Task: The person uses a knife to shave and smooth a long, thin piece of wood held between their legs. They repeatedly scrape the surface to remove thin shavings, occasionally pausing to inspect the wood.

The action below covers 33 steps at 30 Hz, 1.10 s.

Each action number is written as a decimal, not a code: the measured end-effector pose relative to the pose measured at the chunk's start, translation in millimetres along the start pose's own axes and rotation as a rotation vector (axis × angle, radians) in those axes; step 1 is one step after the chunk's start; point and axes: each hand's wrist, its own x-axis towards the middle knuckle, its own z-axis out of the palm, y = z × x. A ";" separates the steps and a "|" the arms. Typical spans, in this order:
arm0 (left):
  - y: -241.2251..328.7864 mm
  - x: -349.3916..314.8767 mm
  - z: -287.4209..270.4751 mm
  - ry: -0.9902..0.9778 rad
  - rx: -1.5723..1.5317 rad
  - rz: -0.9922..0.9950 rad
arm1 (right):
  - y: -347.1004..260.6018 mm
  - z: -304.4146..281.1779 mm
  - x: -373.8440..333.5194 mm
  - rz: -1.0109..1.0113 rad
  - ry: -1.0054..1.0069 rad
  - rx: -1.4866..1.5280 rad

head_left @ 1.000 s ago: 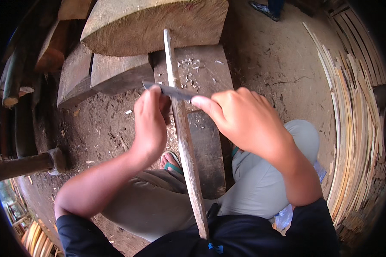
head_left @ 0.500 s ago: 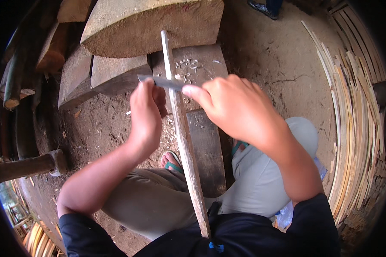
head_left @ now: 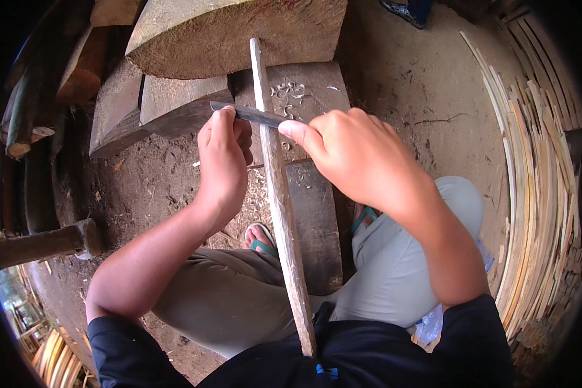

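A long, pale, roughly faceted wooden stick (head_left: 284, 223) runs from my waist up to the face of a large wood block (head_left: 239, 45). Across its upper part lies a dark knife blade (head_left: 258, 116), roughly at right angles to the stick. My left hand (head_left: 224, 139) pinches the blade near its tip, thumb on top and fingers curled under. On the other side my right hand (head_left: 355, 152) is closed at the opposite end of the knife, its thumb pressed along it; the handle is hidden in the fist. Neither hand grips the stick itself.
Curled shavings (head_left: 290, 90) lie on a plank (head_left: 313, 226) beneath the stick. Cut logs (head_left: 184, 103) stand at the upper left, with a wooden post (head_left: 35, 249) lower down. Long thin strips (head_left: 530, 207) are piled at the right. Another person's shoe (head_left: 404, 11) shows at the top.
The view has shifted slightly. Both hands and the knife stay near the same place on the stick; the pale shaving by the blade is no longer seen there.
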 end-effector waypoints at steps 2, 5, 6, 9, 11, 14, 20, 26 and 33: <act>-3.3 -3.4 0.8 -0.006 0.001 -0.029 | 3.2 3.5 0.6 -0.018 0.037 -0.009; -4.4 -12.5 0.3 -0.020 0.016 -0.083 | 8.9 7.8 -10.4 -0.060 0.071 -0.057; -6.0 -11.2 -0.2 -0.032 0.024 -0.038 | 7.7 8.8 -12.3 -0.029 0.051 -0.037; -3.4 7.5 1.4 0.028 0.010 0.033 | -2.2 -0.1 4.1 -0.036 0.052 -0.042; -1.5 -2.6 3.1 0.019 0.003 -0.012 | 2.8 2.2 -0.5 -0.042 0.068 -0.035; -3.6 -13.8 5.0 -0.018 0.000 -0.078 | 8.0 6.6 -4.7 -0.029 0.098 -0.004; -2.6 4.3 1.8 0.027 0.021 -0.013 | 2.9 3.6 3.9 -0.059 0.098 -0.022; -3.5 8.7 6.2 0.061 0.034 0.026 | 4.0 3.6 1.8 -0.040 0.067 -0.034; 3.6 -3.5 14.7 0.058 -0.004 -0.043 | 4.4 -3.3 0.7 -0.014 0.061 -0.035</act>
